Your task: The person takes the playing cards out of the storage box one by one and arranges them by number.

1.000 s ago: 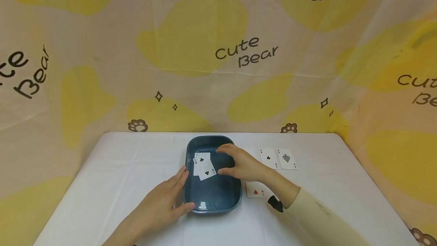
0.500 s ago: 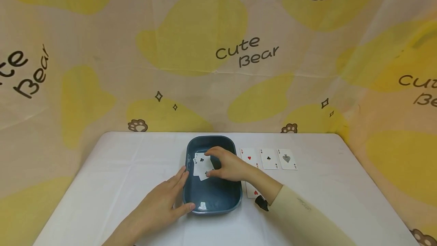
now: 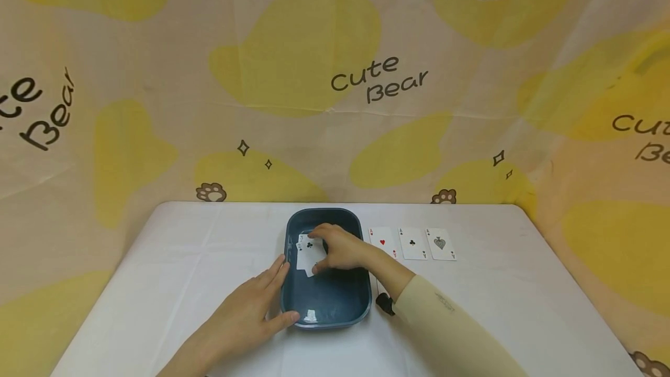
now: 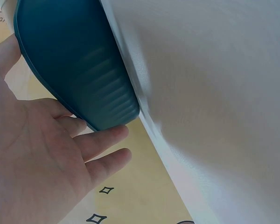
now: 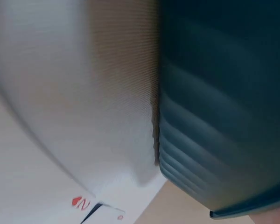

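Observation:
A small overlapping pile of playing cards with club symbols lies in the left half of a dark blue rectangular tray. My right hand reaches into the tray over this pile, fingertips at the far edge and thumb near the close edge. I cannot tell whether it pinches a card. Against the tray's left side lies my left hand, thumb on the near rim. In the left wrist view the fingers stretch straight along the outer wall.
Three aces, the ace of hearts, ace of clubs and ace of spades, lie in a row right of the tray. A two of hearts is mostly hidden below the right forearm. The white table meets a patterned cloth backdrop.
My right hand has moved left over the tray until its fingers overlap the cards inside, uncovering the ace of hearts. The left hand and tray have stayed in place.

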The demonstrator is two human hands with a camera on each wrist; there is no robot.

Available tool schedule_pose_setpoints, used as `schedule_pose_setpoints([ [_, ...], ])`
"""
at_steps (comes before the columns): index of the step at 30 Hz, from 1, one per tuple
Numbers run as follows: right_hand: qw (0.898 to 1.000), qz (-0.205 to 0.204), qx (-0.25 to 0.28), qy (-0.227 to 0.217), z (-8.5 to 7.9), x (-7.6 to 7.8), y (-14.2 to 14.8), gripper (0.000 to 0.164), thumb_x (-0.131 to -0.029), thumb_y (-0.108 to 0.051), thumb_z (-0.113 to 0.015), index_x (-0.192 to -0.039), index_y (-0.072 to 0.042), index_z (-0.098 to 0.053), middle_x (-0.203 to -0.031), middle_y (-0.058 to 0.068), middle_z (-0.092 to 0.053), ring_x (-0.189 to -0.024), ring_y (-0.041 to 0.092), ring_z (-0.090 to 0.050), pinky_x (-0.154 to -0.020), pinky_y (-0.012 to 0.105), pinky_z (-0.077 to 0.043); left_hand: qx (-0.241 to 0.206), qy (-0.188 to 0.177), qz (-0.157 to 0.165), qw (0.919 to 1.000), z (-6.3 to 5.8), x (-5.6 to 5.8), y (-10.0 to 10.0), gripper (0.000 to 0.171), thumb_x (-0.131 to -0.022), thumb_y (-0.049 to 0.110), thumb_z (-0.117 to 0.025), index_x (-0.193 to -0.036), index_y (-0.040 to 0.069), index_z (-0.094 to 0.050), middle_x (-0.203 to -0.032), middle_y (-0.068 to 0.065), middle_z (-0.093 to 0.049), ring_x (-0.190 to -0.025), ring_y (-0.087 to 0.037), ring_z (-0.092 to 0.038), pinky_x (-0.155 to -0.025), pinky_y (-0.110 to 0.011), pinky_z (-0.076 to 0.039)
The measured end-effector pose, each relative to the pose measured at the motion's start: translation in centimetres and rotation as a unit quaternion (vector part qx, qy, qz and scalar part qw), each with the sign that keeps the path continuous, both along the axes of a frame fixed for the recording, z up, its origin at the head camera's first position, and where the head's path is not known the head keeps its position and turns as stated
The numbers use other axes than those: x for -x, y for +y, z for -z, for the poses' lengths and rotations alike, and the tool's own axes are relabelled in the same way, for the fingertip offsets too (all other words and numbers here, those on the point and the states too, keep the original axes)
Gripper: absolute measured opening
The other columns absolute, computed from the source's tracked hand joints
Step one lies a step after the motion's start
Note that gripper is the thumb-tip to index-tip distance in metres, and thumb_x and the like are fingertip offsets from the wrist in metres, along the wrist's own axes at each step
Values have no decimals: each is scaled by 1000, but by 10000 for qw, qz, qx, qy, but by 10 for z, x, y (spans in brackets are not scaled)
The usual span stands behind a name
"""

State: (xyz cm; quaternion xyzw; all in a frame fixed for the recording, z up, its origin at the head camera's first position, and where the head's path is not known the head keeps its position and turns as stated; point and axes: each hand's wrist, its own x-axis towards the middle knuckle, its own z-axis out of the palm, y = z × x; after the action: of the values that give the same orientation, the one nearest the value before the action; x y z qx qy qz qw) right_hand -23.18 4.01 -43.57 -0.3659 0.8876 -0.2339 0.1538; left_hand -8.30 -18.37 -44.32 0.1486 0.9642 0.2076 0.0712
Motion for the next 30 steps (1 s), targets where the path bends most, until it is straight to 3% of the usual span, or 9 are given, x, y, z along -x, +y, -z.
schedule_pose_setpoints([
  [21,9969,200,-739,-192,9,13,-12,90,-70,-28,-100,-148,-8,-58,-143,15,-54,-126,28,-48,-109,42,-47,-36,-12,7,10000,0,-1,2,99,-92,69,-65,-164,8,-34,-173,-4,-25,-148,-35,-43,-115,-57,-42],
  [30,9967,267,-767,-53,11,14,-15,87,-68,-31,-101,-144,-12,-63,-142,14,-54,-125,26,-48,-109,41,-47,-110,-3,66,9999,-2,-2,0,99,-94,68,-65,-164,7,-33,-173,-5,-25,-148,-36,-43,-115,-58,-41],
])
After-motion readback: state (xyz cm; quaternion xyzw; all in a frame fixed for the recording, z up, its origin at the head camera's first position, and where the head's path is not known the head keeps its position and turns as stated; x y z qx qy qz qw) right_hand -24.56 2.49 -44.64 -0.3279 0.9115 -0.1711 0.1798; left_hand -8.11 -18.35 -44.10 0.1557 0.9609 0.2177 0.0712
